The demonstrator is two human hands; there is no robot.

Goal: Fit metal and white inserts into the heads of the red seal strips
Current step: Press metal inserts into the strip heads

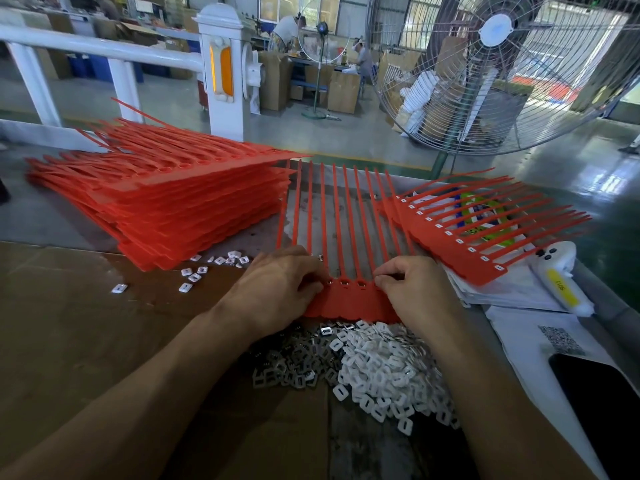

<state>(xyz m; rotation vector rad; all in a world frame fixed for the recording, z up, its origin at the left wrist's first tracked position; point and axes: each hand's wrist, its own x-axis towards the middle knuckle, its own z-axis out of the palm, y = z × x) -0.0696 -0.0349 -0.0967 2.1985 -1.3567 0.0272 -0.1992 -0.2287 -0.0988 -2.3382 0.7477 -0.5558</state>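
Two hands rest on a red seal strip sheet [349, 299] lying at the table's centre: the left hand [277, 289] and right hand [415, 289] both curl with fingertips pinched at its row of heads. Metal inserts [294, 362] and white inserts [384, 368] are heaped just near of it, with a tall stack of red strips [173, 202] far left.

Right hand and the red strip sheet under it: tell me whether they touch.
Touching. The head view shows the right hand resting on the red strip sheet, fingertips pinched at its row of heads.
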